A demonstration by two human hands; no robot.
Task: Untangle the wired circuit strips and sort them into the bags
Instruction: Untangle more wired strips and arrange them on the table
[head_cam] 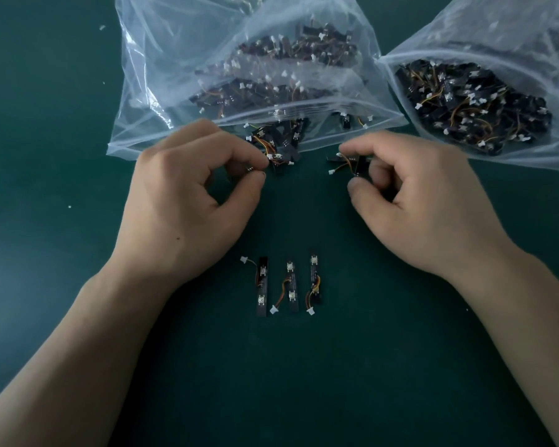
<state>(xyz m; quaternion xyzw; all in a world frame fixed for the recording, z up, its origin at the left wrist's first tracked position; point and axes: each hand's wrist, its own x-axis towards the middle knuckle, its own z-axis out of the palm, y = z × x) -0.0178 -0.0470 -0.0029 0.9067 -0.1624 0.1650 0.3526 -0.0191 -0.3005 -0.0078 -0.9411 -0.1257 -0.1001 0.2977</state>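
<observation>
At the mouth of the open bag (136,146), the tangle of circuit strips (278,146) lies beside the left hand (188,201), which pinches its edge; the right hand (423,204) pinches a separate strip (349,162). Nearer, three strips (289,285) lie on the green table (46,156).

Just bare forearms are seen here, leading into the left hand (188,204), dotted by one tiny mole (178,238), and the right hand (430,204).
</observation>
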